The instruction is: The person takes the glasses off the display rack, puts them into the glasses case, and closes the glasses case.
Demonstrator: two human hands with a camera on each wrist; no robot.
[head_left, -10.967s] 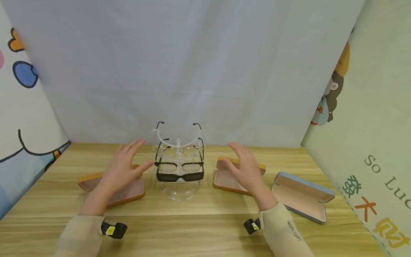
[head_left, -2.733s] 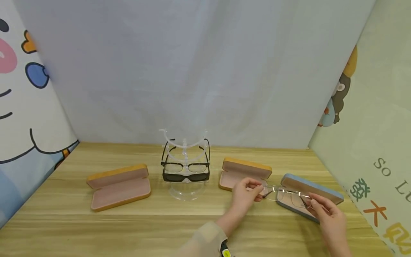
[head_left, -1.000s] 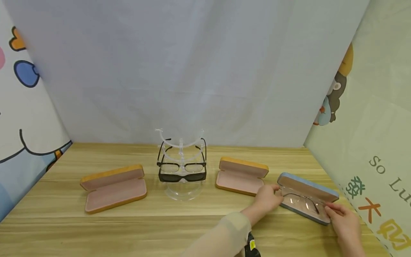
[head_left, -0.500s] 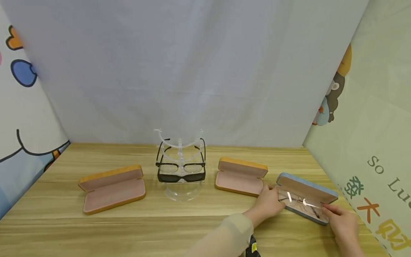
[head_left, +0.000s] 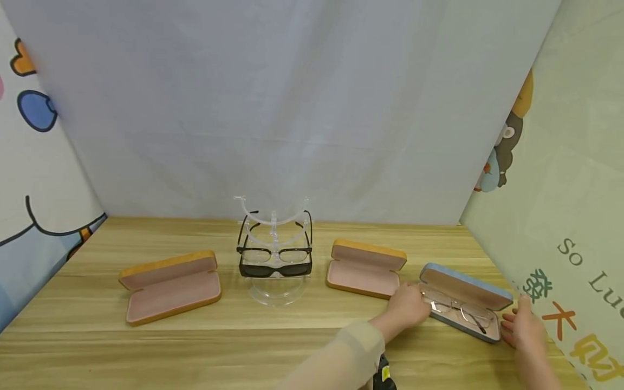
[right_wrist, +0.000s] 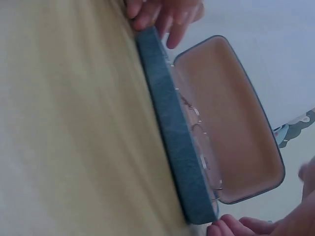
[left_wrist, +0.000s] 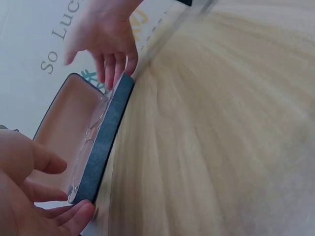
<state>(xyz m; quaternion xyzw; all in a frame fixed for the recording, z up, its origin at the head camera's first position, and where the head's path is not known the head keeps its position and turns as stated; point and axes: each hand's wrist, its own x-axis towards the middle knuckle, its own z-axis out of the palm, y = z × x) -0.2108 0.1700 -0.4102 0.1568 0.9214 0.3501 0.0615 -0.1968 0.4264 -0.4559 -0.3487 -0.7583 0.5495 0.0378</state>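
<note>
The blue eyeglass case (head_left: 468,277) lies with its lid up at the right of the table. Thin metal-rimmed eyeglasses (head_left: 456,305) rest inside its lower half, lenses upward. My left hand (head_left: 408,304) is at the case's left end; the left wrist view shows its relaxed fingers (left_wrist: 74,216) against the lower corner, thumb apart. At the other end is my right hand (head_left: 527,327), fingers loosely extended and thumb raised. In the right wrist view, its fingertips (right_wrist: 229,226) lie close to the case's near end. Neither hand grips the eyeglasses.
A clear display stand (head_left: 277,295) in the middle bears black half-rim glasses (head_left: 255,250) and dark sunglasses (head_left: 275,270). One orange case (head_left: 363,265) stands right of it and another orange case (head_left: 170,287) to its left, both with lids up. Cloth walls surround the table (head_left: 195,352).
The metal-rimmed eyeglasses came off the stand, were carried right and lowered into the blue case. Since half a second ago, my right hand has released them and shifted slightly right; the left barely moved.
</note>
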